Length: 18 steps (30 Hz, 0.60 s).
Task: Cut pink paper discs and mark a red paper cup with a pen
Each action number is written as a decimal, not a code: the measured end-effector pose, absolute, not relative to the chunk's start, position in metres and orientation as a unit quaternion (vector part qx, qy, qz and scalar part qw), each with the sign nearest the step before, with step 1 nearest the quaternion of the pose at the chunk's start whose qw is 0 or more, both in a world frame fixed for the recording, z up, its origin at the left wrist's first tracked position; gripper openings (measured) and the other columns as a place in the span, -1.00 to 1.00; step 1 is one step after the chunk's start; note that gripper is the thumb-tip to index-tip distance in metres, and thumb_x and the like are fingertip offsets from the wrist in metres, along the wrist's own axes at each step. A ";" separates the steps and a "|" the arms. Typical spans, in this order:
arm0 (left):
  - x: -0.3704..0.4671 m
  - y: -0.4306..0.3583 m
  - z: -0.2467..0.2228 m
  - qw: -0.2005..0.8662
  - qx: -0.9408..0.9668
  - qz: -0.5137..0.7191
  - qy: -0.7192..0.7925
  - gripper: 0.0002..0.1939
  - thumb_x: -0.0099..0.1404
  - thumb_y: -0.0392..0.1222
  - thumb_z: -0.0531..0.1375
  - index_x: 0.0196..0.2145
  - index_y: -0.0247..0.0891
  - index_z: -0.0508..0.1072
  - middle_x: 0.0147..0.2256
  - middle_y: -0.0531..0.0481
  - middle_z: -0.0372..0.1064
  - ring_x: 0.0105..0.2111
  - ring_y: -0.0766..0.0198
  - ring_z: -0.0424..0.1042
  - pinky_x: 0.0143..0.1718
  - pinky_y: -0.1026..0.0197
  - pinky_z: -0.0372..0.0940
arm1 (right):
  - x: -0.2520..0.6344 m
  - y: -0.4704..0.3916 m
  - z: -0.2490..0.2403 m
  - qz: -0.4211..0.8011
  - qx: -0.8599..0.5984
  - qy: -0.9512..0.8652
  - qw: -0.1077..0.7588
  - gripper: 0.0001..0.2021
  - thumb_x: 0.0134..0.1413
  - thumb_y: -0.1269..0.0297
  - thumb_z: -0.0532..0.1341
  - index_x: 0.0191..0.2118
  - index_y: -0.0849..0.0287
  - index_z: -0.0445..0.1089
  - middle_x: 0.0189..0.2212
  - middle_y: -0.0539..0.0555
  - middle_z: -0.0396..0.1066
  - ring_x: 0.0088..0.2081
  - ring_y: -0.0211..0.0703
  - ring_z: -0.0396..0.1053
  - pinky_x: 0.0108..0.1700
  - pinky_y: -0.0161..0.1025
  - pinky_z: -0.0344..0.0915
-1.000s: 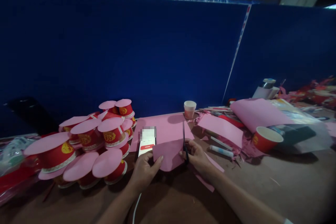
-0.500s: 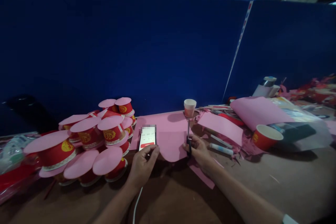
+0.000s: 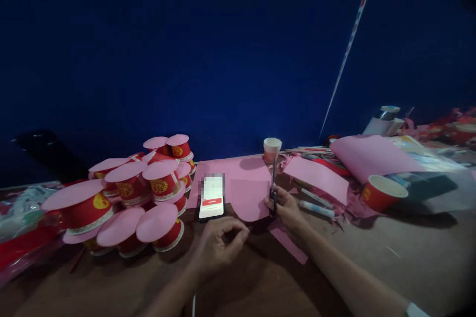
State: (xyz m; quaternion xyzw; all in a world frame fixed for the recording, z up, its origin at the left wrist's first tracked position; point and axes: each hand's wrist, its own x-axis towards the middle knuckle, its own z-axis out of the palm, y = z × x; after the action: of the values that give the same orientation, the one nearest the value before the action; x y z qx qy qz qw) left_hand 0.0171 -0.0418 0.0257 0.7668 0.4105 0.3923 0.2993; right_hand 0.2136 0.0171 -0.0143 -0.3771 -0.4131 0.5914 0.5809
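Observation:
My right hand (image 3: 286, 208) is closed round the dark handles of a pair of scissors (image 3: 274, 178), whose blades point away from me along the right edge of a pink paper sheet (image 3: 247, 193). The sheet's near edge is rounded, and it overlaps more pink paper behind. Over the brown table, just in front of the phone and left of the sheet's near edge, hovers my left hand (image 3: 223, 245); its fingers are curled, thumb and fingertips drawn together, and I see nothing in them. The phone (image 3: 211, 210) has a lit screen, partly blurred out.
Several red cups with pink discs (image 3: 161, 181) are stacked on the left. A paper cup (image 3: 272, 147) stands behind the sheet. To the right lie pink scraps (image 3: 316, 178), a marker (image 3: 318, 209) and a red cup (image 3: 385, 193). A blue partition (image 3: 230, 59) rises behind.
My left hand has moved from the phone's lower edge toward me and to the right. My right hand still holds the scissors by the sheet. The whole view has shifted slightly.

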 end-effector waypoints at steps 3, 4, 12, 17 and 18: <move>0.021 -0.047 0.027 0.262 0.817 0.354 0.373 -0.83 0.20 -0.24 0.09 -0.44 -0.26 0.48 -0.50 -0.02 0.43 -0.48 0.32 0.37 -0.42 0.30 0.21 | 0.213 0.017 -0.014 0.585 -0.383 -0.413 0.583 -0.52 -0.35 0.25 0.42 -0.18 0.16 0.36 -0.47 -0.04 0.40 -0.54 -0.33 0.27 -0.58 -0.43 0.17; 0.022 -0.048 0.025 0.242 0.830 0.347 0.363 -0.84 0.19 -0.25 0.09 -0.44 -0.26 0.47 -0.51 -0.02 0.43 -0.48 0.32 0.36 -0.43 0.30 0.19 | 0.213 0.016 -0.013 0.583 -0.386 -0.410 0.586 -0.53 -0.35 0.26 0.42 -0.19 0.16 0.36 -0.47 -0.04 0.40 -0.55 -0.34 0.26 -0.59 -0.44 0.17; 0.024 -0.052 0.016 0.116 0.878 0.335 0.321 -0.84 0.21 -0.28 0.07 -0.44 -0.23 0.43 -0.57 0.02 0.37 -0.53 0.34 0.29 -0.48 0.29 0.11 | 0.212 0.015 -0.012 0.578 -0.393 -0.403 0.591 -0.55 -0.35 0.27 0.43 -0.21 0.14 0.37 -0.48 -0.03 0.40 -0.54 -0.31 0.28 -0.60 -0.43 0.18; 0.023 -0.050 0.015 0.084 0.885 0.326 0.323 -0.86 0.21 -0.29 0.07 -0.46 -0.23 0.41 -0.57 0.04 0.36 -0.54 0.34 0.27 -0.49 0.28 0.08 | 0.213 0.015 -0.012 0.583 -0.390 -0.405 0.587 -0.56 -0.33 0.26 0.43 -0.20 0.15 0.37 -0.48 -0.03 0.41 -0.52 -0.31 0.29 -0.55 -0.41 0.20; 0.023 -0.049 0.015 0.080 0.887 0.323 0.321 -0.85 0.21 -0.30 0.07 -0.47 -0.23 0.40 -0.57 0.04 0.36 -0.54 0.34 0.27 -0.49 0.28 0.08 | 0.213 0.015 -0.013 0.584 -0.388 -0.406 0.586 -0.56 -0.32 0.27 0.42 -0.20 0.15 0.37 -0.47 -0.03 0.41 -0.51 -0.31 0.29 -0.55 -0.42 0.20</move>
State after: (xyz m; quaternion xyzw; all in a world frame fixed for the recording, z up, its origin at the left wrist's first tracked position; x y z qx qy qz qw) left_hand 0.0228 -0.0492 0.0152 0.8869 0.3207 0.3228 0.0798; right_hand 0.2129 0.0154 -0.0126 -0.3883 -0.4057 0.5844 0.5857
